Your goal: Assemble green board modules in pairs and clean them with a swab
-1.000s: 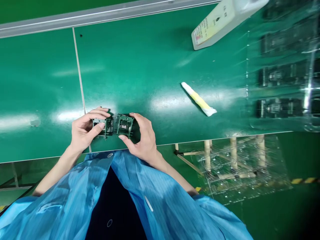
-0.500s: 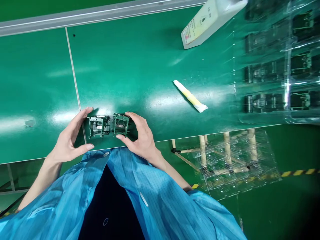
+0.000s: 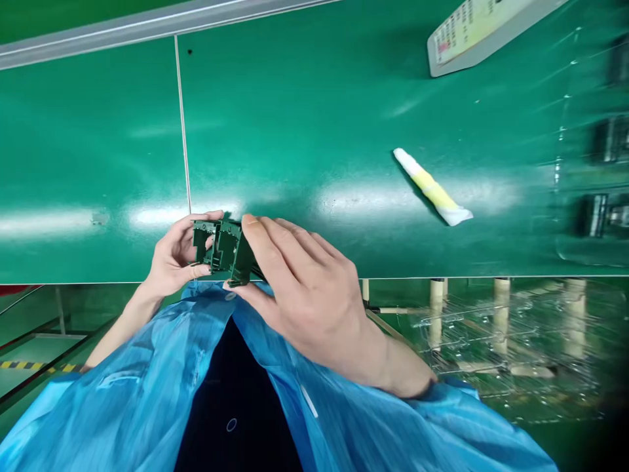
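Two small dark green circuit-board assemblies are side by side at the bench's front edge. My left hand (image 3: 171, 259) is closed on the left circuit-board assembly (image 3: 201, 242), fingers at its far side and thumb at its near side. With thumb and fingers, my right hand (image 3: 314, 295) grips the right circuit-board assembly (image 3: 238, 255). That one is tilted and partly covered by the hand. The two assemblies are close together; whether they touch I cannot tell.
A yellow and white tube-like item (image 3: 432, 187) lies on the green bench (image 3: 304, 131). Behind it stands a labelled white bottle (image 3: 462, 49). Clear plastic trays (image 3: 584, 242) with dark parts are at the right. Below the bench edge are more clear trays (image 3: 531, 328) on a pipe frame.
My hands have closed on the two assemblies, which now appear turned and tilted. My right hand has come over its assembly. The view has shifted left, so bench items appear farther right.
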A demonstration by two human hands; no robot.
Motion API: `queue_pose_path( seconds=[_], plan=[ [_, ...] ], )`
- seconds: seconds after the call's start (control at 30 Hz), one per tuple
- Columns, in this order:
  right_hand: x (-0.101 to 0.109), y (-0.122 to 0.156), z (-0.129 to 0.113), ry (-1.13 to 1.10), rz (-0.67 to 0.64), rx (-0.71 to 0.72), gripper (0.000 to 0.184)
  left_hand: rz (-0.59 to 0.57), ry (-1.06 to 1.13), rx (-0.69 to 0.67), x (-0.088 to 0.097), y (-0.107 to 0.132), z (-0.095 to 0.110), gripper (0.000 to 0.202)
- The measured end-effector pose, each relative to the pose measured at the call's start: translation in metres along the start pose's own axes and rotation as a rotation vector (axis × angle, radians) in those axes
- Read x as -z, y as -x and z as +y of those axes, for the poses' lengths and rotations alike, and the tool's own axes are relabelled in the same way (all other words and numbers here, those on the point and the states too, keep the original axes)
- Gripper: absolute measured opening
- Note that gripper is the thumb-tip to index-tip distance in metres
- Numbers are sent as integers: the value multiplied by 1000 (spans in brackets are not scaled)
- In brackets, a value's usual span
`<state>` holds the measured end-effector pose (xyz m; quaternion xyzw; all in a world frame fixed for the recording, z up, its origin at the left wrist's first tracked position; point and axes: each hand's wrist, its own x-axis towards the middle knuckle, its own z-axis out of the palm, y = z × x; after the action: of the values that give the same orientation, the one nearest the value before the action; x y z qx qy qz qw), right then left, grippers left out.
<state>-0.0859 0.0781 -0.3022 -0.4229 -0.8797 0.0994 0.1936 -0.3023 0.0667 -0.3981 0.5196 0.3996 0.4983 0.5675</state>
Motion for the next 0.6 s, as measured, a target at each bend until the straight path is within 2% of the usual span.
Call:
queue_pose_path(
  seconds=[0.17, 0.37, 0.53, 0.6],
  plan=[
    [9, -5, -5, 33, 18, 34, 40, -6, 43, 23, -1, 2, -4, 65],
    [4, -4, -4, -24, 8, 16, 50, -3, 52, 43, -1, 2, -4, 64],
    [-2, 0, 2, -170, -2, -25, 52, 5, -69, -35, 0, -1, 1, 61],
    [-9, 5, 7, -259, 23, -49, 58, -3, -158, -80, 2, -3, 8, 62]
  ],
)
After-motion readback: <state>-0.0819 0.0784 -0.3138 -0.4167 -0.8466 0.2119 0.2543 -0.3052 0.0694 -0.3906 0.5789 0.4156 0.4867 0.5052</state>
